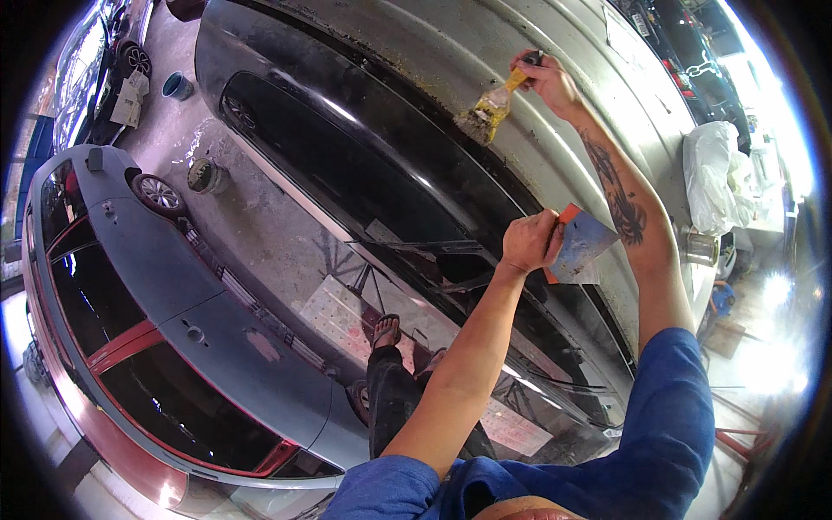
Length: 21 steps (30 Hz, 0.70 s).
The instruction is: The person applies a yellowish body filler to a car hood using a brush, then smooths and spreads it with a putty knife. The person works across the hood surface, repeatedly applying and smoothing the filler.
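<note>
My right hand (551,82) is up over the pale grey roof (433,42) of a black vehicle, its fingers closed around the handle of a yellow paintbrush (489,111). The bristles look dirty and clumped, and they reach the roof's edge near a dark channel (416,97). Whether they press on the metal I cannot tell. Closer to me, my left hand (530,243) grips a flat scraper blade (585,247) by its orange edge. The blade is greyish blue and sits over the roof's near side. Brownish residue specks the roof along the channel.
A metal can (702,249) and a white plastic bag (718,178) are at the roof's far right. Left stands a grey car (204,334) with red window frames. Two buckets, one teal (177,87) and one grimy (208,177), are on the floor. My foot (386,331) is on a perforated platform (334,312).
</note>
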Each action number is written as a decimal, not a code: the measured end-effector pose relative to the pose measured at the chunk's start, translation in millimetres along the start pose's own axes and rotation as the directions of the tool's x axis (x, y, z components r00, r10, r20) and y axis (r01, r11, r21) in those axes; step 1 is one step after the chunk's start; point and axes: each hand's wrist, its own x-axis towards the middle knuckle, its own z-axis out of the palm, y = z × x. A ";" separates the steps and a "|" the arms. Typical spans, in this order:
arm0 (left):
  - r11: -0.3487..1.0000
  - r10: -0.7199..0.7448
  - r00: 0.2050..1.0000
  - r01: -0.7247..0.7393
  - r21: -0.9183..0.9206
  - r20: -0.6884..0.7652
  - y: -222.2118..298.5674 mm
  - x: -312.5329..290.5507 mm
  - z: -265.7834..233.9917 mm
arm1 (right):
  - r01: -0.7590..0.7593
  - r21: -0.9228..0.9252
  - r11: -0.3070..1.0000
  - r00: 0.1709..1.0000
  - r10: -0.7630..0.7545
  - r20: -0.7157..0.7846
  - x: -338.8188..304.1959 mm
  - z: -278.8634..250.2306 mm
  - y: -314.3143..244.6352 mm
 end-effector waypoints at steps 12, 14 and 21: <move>1.000 0.002 1.000 -0.002 0.028 -0.012 -1.6 -1.1 4.0 | 0.140 -0.098 0.985 0.989 -0.144 -0.033 -42.9 -15.2 -0.6; 0.999 0.002 1.000 -0.001 0.043 -0.015 -2.2 -1.8 4.3 | 0.177 -0.073 0.982 0.968 -0.187 -0.165 -48.1 -19.6 -1.3; 0.999 0.008 1.000 -0.007 0.050 -0.012 -2.1 -1.8 4.9 | 0.070 -0.078 0.994 0.993 -0.062 0.098 -68.9 -27.0 6.5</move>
